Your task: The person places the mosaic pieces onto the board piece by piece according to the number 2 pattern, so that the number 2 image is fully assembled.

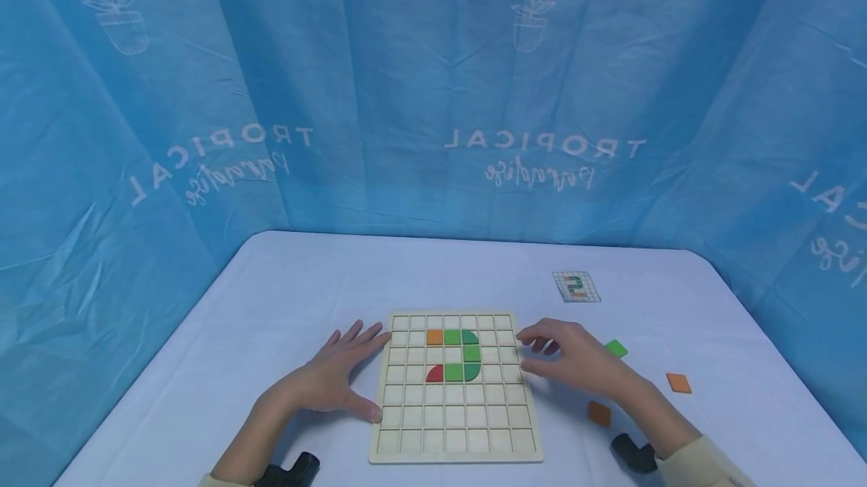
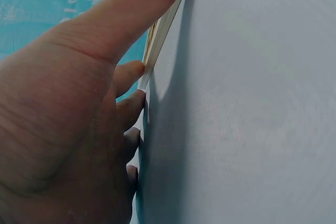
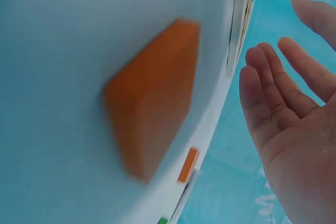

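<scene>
A pale wooden grid board [image 1: 415, 440] lies flat on the table, with several coloured tiles set in its squares. The top row has an orange square tile [image 1: 434, 336], a green one [image 1: 452, 336] and a dark green rounded one [image 1: 470, 336]. Lower down, a red rounded tile [image 1: 435, 374] sits at the left end of a row. My left hand [image 1: 332, 374] has its fingers spread, with index fingertip and thumb at the board's left edge. Beside the right edge hovers my right hand [image 1: 569, 355], fingers loosely bent with nothing between them.
To the right lie a loose green tile [image 1: 616, 348] and two orange tiles, one nearer [image 1: 599, 413] and one farther out [image 1: 679, 383]. A small pattern card [image 1: 576, 287] rests beyond the right hand. A blue printed curtain [image 1: 406, 95] hangs behind the white table [image 1: 305, 276].
</scene>
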A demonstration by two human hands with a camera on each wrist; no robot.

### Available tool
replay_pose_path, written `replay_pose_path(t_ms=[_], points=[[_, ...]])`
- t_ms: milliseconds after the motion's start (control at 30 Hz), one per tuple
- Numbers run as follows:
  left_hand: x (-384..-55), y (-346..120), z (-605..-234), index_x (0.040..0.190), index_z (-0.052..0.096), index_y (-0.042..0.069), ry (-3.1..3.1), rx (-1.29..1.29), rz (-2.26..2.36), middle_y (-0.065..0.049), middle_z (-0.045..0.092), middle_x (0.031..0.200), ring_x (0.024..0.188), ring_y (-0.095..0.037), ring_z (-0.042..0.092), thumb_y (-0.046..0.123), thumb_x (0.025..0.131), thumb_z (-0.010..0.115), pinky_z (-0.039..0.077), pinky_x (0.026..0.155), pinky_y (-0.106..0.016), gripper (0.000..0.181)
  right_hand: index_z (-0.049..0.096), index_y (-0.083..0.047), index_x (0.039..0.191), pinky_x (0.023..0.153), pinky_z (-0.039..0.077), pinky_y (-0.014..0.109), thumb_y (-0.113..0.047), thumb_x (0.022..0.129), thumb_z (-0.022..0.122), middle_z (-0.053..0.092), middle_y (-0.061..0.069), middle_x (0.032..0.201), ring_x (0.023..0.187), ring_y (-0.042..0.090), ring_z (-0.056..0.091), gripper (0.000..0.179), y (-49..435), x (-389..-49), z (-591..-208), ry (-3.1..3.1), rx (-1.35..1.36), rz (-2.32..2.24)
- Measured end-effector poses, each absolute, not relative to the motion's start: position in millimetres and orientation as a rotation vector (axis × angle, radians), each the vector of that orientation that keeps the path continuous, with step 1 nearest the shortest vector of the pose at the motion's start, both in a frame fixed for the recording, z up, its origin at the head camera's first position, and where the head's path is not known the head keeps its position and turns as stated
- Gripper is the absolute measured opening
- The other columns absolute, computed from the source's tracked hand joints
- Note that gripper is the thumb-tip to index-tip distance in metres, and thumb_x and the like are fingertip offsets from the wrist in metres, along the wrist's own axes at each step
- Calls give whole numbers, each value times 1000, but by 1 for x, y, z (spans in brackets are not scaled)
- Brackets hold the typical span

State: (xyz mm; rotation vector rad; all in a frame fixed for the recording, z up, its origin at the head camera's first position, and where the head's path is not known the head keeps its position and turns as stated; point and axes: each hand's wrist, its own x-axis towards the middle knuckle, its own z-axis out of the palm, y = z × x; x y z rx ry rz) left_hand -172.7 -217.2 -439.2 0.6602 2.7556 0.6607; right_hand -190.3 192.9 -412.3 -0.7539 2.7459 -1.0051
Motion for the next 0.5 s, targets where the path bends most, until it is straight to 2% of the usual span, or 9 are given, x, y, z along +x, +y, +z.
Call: replay_pose_path(t_ms=[200,500], points=[[-172,-216,-439,152,30,24,2750,633,661,0,18,159,145,-30,1,76,54,74,1,114,-54,120,69,-18,113,78,54,28,-36,82,76,65,-9,102,90,11,60,37,212,-190,-416,2759,-727,-1012],[-173,-215,-439,152,30,25,2751,618,667,0,18,159,145,-30,1,76,53,75,0,114,-54,120,68,-12,113,78,54,30,-27,82,78,65,-3,104,90,16,62,36,235,-187,-412,2776,-698,-1018]])
